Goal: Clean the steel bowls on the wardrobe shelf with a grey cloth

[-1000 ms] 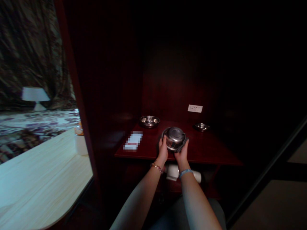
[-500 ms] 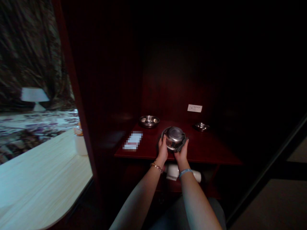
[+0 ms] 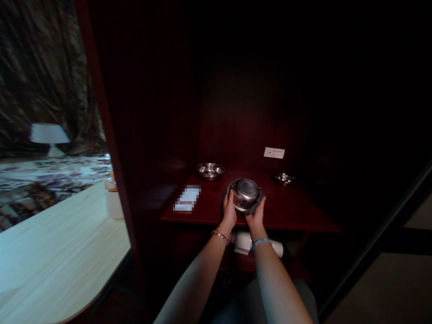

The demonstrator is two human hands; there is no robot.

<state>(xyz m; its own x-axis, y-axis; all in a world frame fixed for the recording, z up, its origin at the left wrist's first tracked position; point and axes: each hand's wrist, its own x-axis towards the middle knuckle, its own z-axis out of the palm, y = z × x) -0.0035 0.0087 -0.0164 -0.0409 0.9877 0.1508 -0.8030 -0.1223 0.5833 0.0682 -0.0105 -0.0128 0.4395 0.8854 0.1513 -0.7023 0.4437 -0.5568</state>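
A shiny steel bowl is held bottom side up over the front part of the dark red shelf. My left hand grips its left side, the thumb lying along the wall. On the other side my right hand presses a dark grey cloth against the bowl's lower right edge. Most fingers of both hands are hidden under the bowl. Behind it to the left rests a wide steel bowl, open side up. A smaller steel dish lies at the back right.
A blurred-out white item lies at the shelf's left front. White objects sit on a lower level behind my wrists. A wall socket is on the back panel. Left of the dark side panel stands a pale wooden table with a white container.
Hardly anything differs. Both hands stay on the upturned bowl in the same place, and the cloth at its right edge has shifted only slightly.
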